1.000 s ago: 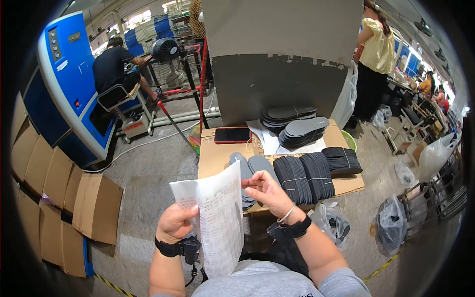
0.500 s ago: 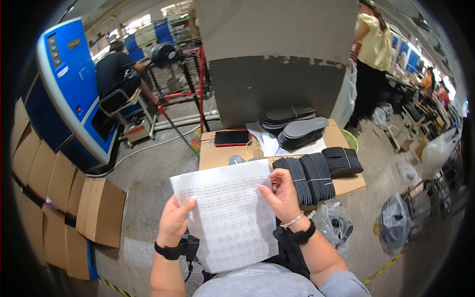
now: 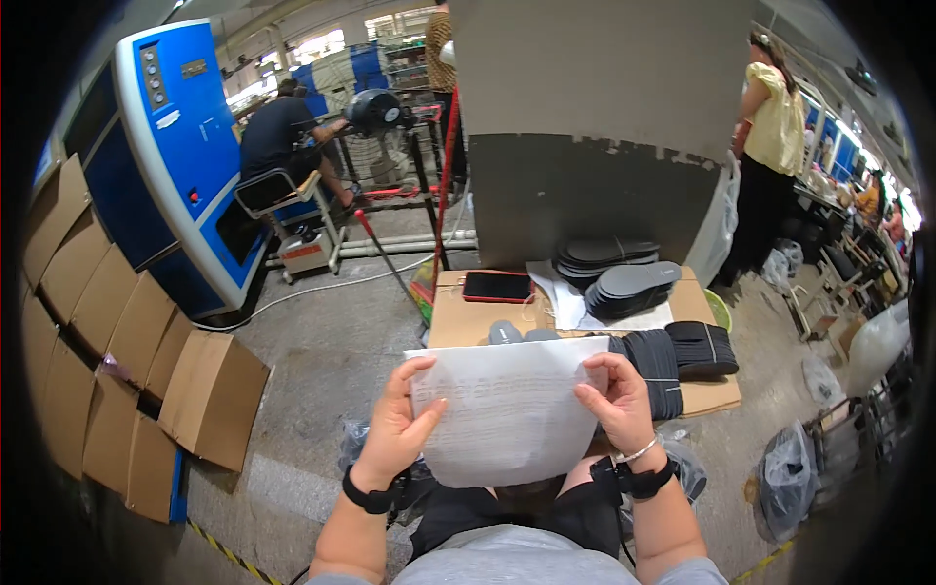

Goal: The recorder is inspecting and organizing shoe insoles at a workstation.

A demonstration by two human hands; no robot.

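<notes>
Between my two hands I hold a white sheet of paper (image 3: 512, 419) covered in rows of faint print; it may be more than one sheet. My left hand (image 3: 402, 419) pinches its left edge, thumb on the near face. At the upper right corner my right hand (image 3: 621, 405) grips it the same way. Just beyond the sheet is a cardboard-topped work surface (image 3: 453, 327). On it lie a red-edged phone (image 3: 497, 287), stacks of grey shoe insoles (image 3: 634, 290) and tied dark insole bundles (image 3: 655, 370). The paper partly covers some grey insoles (image 3: 507, 332).
A grey pillar (image 3: 595, 185) stands behind the work surface. Cardboard boxes (image 3: 210, 400) are stacked at the left, near a blue machine (image 3: 175, 127). One person (image 3: 283, 136) sits beyond it; another (image 3: 775, 117) stands at the right. Plastic bags (image 3: 785, 478) rest on the floor at right.
The paper has tilted and now looks shorter, held nearer its upper corners. My left hand has moved up along its edge. The whole view has shifted, with the surroundings now further right.
</notes>
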